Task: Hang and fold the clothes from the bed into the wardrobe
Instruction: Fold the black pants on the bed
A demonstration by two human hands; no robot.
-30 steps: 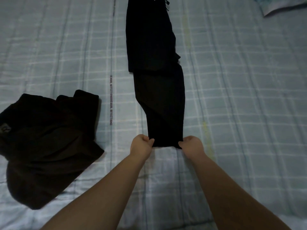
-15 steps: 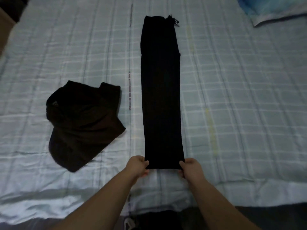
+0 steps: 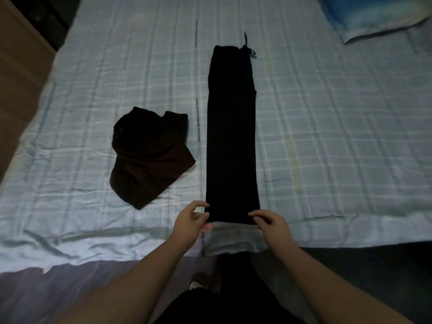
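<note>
**Trousers laid flat for folding**

The black trousers (image 3: 231,136) are stretched lengthwise on the bed (image 3: 327,136), hem at its near edge. The left hand (image 3: 190,220) and right hand (image 3: 271,222) are loosened, fingers just at the hem corners. The cloth is judged soft and light; the corners should be taken. Free room is seen on the right; a dark garment (image 3: 147,157) lies near on the left.

— Do we see any writing here?

— We do: a thin line of dark print (image 3: 198,120) runs lengthwise down the checked bedsheet (image 3: 327,136), in the gap between the crumpled dark garment (image 3: 149,155) on the left and the long black trousers (image 3: 231,136) on the right.

— Can we read it?

— No. The letters are too small and blurred for us to make out a single word. A fainter strip of the same print lies farther up the sheet, equally unreadable. We find no label or number elsewhere.
</note>
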